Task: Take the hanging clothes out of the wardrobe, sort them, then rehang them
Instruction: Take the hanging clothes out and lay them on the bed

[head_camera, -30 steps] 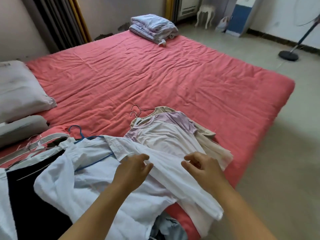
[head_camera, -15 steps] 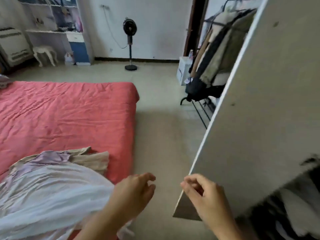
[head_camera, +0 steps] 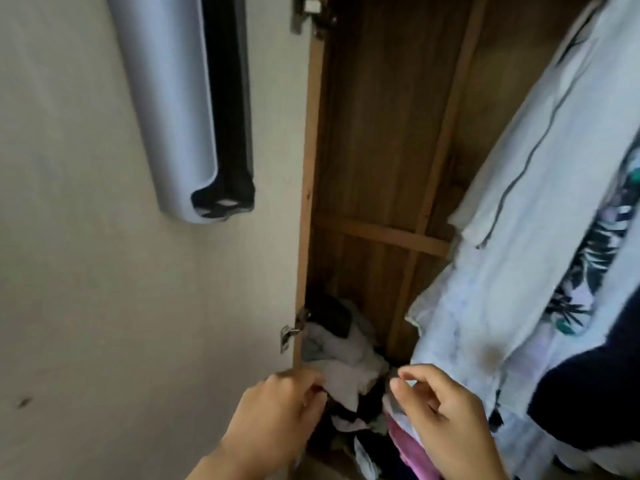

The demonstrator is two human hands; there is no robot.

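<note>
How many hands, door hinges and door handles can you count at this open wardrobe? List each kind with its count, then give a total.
Hands: 2, the left hand and the right hand
Door hinges: 2, the upper hinge and the lower hinge
Door handles: 1, the silver handle
Total: 5

Hanging clothes fill the wardrobe's right side; a heap of clothes lies on its floor, door left.
</note>
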